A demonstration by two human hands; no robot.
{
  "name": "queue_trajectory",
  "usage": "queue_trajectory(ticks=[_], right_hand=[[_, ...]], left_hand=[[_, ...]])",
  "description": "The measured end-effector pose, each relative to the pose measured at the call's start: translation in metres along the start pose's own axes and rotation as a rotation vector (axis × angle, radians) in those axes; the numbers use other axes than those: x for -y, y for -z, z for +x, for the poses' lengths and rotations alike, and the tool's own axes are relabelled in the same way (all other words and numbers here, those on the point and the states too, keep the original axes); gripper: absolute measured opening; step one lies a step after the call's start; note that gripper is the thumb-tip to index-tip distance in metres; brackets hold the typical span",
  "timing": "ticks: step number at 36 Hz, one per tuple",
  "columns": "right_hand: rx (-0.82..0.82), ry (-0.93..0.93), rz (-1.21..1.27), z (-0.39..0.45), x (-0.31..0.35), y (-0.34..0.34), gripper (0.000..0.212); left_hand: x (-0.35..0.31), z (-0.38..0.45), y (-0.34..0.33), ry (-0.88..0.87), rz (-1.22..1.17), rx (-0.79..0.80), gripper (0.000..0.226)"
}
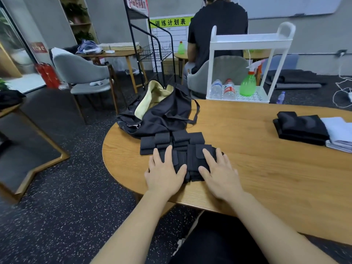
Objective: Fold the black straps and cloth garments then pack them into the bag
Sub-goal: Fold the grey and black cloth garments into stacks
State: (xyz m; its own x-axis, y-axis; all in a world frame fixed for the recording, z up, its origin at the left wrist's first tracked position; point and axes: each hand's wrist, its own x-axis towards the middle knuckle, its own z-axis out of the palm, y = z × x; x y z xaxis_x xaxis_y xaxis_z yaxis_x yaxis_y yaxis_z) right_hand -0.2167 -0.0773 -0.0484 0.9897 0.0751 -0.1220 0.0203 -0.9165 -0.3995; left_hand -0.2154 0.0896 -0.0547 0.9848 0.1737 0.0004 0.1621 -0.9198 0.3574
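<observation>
On table (266, 168), your left hand (163, 176) & right hand (219, 174) press flat, fingers straight, on folded straps (188, 159) near edge; garments (302, 128) sit folded far right, bag (160, 115) gapes just beyond straps w/ no items visible inside, so packing's prob. all left.

Two hands are lying flat on a bundle of folded straps (187, 161) near the table's (266, 168) front edge, the left hand (163, 174) beside the right hand (219, 174). More folded straps (158, 142) are sitting just behind, touching the bag (162, 115) at the table's far left edge. Folded garments (301, 128) are resting at the table's right side. A cart (247, 63) is standing behind the table.
</observation>
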Motion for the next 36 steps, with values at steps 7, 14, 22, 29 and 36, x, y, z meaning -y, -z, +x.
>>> queue_trajectory(ticks=[7, 14, 22, 29, 36], right_hand=[[-0.030, -0.063, 0.038, -0.010, -0.029, 0.013, 0.059], [-0.063, -0.159, 0.072, -0.014, -0.058, 0.029, 0.059], [-0.125, -0.279, 0.019, -0.015, -0.095, 0.046, 0.058], [-0.199, -0.373, -0.025, -0.020, -0.136, 0.061, 0.057], [-0.259, -0.474, -0.002, -0.021, -0.181, 0.079, 0.057]], left_hand=[[-0.034, -0.003, -0.013, -0.043, -0.006, 0.036, 0.073], [-0.073, -0.001, -0.026, -0.093, -0.008, 0.084, 0.073], [-0.122, 0.005, -0.043, -0.168, -0.002, 0.133, 0.071], [-0.176, 0.010, -0.059, -0.266, 0.024, 0.173, 0.072], [-0.230, 0.014, -0.078, -0.355, 0.025, 0.216, 0.072]])
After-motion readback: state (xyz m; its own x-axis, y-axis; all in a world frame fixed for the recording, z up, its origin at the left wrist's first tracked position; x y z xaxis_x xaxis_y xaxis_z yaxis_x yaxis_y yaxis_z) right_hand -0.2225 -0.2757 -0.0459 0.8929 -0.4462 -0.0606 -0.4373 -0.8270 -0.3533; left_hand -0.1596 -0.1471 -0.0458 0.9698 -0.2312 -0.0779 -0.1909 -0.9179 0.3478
